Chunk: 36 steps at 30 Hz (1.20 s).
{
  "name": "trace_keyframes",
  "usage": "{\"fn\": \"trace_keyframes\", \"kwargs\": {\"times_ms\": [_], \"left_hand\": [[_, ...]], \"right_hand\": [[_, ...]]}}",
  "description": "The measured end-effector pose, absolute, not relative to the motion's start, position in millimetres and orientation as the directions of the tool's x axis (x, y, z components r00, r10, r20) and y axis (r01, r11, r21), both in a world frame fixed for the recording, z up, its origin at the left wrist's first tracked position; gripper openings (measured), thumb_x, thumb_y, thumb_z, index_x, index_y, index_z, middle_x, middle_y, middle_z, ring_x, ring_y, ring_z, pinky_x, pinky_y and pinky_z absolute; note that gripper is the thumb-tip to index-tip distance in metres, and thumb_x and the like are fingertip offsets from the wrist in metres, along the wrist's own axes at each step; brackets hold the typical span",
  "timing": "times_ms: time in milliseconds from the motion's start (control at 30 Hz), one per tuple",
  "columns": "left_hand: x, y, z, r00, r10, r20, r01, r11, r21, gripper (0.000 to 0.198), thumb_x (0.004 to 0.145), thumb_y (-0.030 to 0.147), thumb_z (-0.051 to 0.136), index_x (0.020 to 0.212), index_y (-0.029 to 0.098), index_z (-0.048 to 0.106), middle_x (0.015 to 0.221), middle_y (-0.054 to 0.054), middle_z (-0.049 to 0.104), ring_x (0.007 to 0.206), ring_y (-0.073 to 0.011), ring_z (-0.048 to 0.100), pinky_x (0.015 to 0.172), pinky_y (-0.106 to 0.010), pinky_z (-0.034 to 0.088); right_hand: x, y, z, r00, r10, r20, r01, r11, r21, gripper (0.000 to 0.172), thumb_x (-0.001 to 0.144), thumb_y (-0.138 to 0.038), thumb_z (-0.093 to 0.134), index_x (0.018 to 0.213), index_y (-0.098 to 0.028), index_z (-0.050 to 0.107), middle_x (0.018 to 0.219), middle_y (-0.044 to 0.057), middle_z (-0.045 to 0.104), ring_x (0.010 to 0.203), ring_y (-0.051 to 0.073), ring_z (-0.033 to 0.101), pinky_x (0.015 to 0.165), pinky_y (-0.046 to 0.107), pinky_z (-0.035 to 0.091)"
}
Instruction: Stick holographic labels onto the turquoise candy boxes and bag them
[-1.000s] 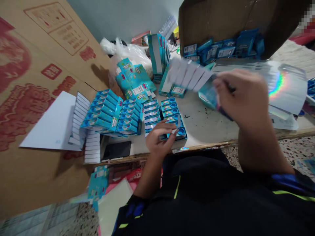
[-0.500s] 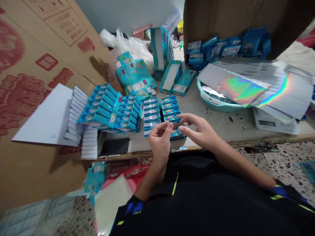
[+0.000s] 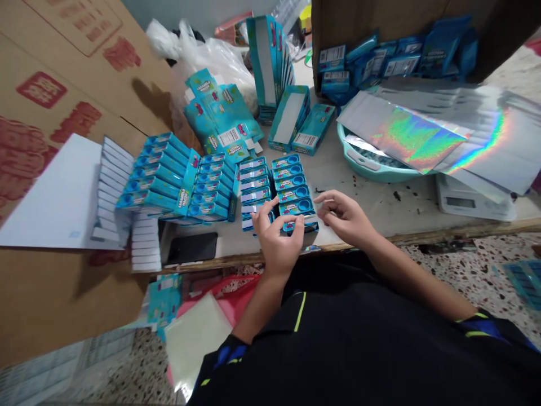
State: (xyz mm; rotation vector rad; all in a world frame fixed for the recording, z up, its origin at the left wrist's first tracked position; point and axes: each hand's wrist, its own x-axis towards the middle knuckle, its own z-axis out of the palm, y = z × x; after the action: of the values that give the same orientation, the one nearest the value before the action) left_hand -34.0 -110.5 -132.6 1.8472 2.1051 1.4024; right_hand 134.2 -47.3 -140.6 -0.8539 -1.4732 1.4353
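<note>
One left grip (image 3: 276,242) on teal boxes (image 3: 292,194), hold unclear, right grip (image 3: 344,217) released alongside

Lighting: bright, diffuse; soft shadow on cardboard sheet (image 3: 71,113); rainbow glare on holographic foil (image 3: 422,135); wide-angle bending at frame edges; slight blur at lower left

head-worn view, facing forward, looking down

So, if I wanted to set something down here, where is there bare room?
The widest bare patch of pale tabletop lies between the right hand, the teal plastic basin and the white digital scale. A narrower strip runs beside the black smartphone. Rows of small blue cardboard boxes crowd the middle.
</note>
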Motion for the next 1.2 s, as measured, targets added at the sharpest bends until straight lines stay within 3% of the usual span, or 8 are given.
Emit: {"fn": "trace_keyframes", "kwargs": {"times_ms": [333, 500, 700, 767, 867, 967, 1067, 1200], "left_hand": [[-34.6, -106.5, -145.0, -0.234, 0.826, 0.513, 0.853, -0.078, 0.516, 0.019, 0.088, 0.030, 0.072, 0.072, 0.021, 0.067, 0.121, -0.011, 0.072, 0.121, -0.0295, 0.066, 0.122, -0.058, 0.032], [-39.2, -105.2, -146.5, -0.184, 0.816, 0.548, 0.873, -0.121, 0.473, 0.014, 0.092, 0.027, 0.065, 0.081, 0.020, 0.061, 0.121, -0.014, 0.073, 0.122, -0.0306, 0.066, 0.114, -0.054, 0.041], [-50.5, -97.3, -156.8, -0.156, 0.744, 0.649, 0.867, -0.212, 0.451, 0.022, 0.093, 0.020, 0.059, 0.115, 0.016, 0.061, 0.127, -0.019, 0.070, 0.124, -0.0306, 0.064, 0.110, -0.053, 0.045], [-55.0, -96.3, -164.8, -0.136, 0.690, 0.711, 0.862, -0.272, 0.429, 0.021, 0.093, 0.017, 0.059, 0.114, 0.017, 0.062, 0.125, -0.017, 0.070, 0.122, -0.0282, 0.065, 0.112, -0.053, 0.043], [-62.2, -98.6, -177.2, -0.070, 0.559, 0.826, 0.863, -0.382, 0.332, 0.013, 0.091, 0.011, 0.060, 0.101, 0.021, 0.063, 0.113, -0.010, 0.072, 0.112, -0.0228, 0.070, 0.119, -0.055, 0.039], [-68.0, -104.2, -183.3, 0.011, 0.465, 0.885, 0.835, -0.491, 0.248, 0.017, 0.087, 0.007, 0.064, 0.095, 0.022, 0.062, 0.104, -0.006, 0.071, 0.106, -0.0206, 0.072, 0.120, -0.057, 0.041], [-72.0, -110.4, -182.2, 0.037, 0.432, 0.901, 0.787, -0.568, 0.240, 0.019, 0.086, 0.006, 0.063, 0.095, 0.022, 0.062, 0.104, -0.006, 0.069, 0.102, -0.0199, 0.072, 0.102, -0.048, 0.058], [-79.0, -114.6, -177.8, 0.045, 0.438, 0.898, 0.809, -0.543, 0.224, 0.018, 0.086, 0.006, 0.065, 0.096, 0.021, 0.062, 0.104, -0.007, 0.068, 0.100, -0.0199, 0.072, 0.085, -0.039, 0.064]], "right_hand": [[116.1, -48.3, -194.0, -0.382, 0.924, -0.013, -0.294, -0.135, -0.946, 0.047, 0.088, -0.053, 0.066, 0.118, -0.024, 0.044, 0.061, -0.011, 0.046, 0.053, 0.012, 0.043, 0.054, 0.025, 0.035], [115.2, -59.0, -204.6, -0.391, 0.920, 0.035, 0.112, 0.085, -0.990, 0.041, 0.096, -0.029, 0.048, 0.136, -0.019, 0.043, 0.068, -0.005, 0.055, 0.060, 0.015, 0.050, 0.062, 0.030, 0.041], [170.3, -25.4, -161.5, -0.238, 0.892, 0.385, 0.570, 0.449, -0.688, 0.034, 0.101, -0.027, 0.040, 0.127, -0.023, 0.062, 0.084, 0.005, 0.064, 0.079, 0.022, 0.061, 0.082, 0.040, 0.052], [203.4, 2.1, -132.7, -0.091, 0.867, 0.490, 0.763, 0.377, -0.525, 0.039, 0.099, -0.031, 0.046, 0.135, -0.024, 0.060, 0.110, 0.013, 0.066, 0.111, 0.030, 0.062, 0.102, 0.050, 0.048], [251.0, 46.1, -101.4, 0.151, 0.882, 0.446, 0.919, 0.041, -0.392, 0.067, 0.095, -0.043, 0.056, 0.157, -0.021, 0.040, 0.147, 0.022, 0.049, 0.144, 0.045, 0.037, 0.114, 0.067, 0.030], [280.0, 77.1, -98.2, 0.125, 0.955, 0.269, 0.942, -0.029, -0.334, 0.075, 0.089, -0.051, 0.065, 0.152, -0.015, 0.046, 0.145, 0.026, 0.053, 0.138, 0.047, 0.043, 0.115, 0.072, 0.021], [288.0, 88.3, -109.6, 0.113, 0.986, 0.119, 0.931, -0.063, -0.359, 0.054, 0.085, -0.045, 0.069, 0.131, -0.018, 0.062, 0.127, 0.021, 0.067, 0.120, 0.041, 0.058, 0.114, 0.071, 0.023], [281.0, 79.9, -107.5, 0.187, 0.954, 0.235, 0.894, -0.065, -0.444, 0.031, 0.086, -0.030, 0.065, 0.115, -0.021, 0.068, 0.115, 0.014, 0.074, 0.110, 0.035, 0.065, 0.113, 0.066, 0.026]]}}
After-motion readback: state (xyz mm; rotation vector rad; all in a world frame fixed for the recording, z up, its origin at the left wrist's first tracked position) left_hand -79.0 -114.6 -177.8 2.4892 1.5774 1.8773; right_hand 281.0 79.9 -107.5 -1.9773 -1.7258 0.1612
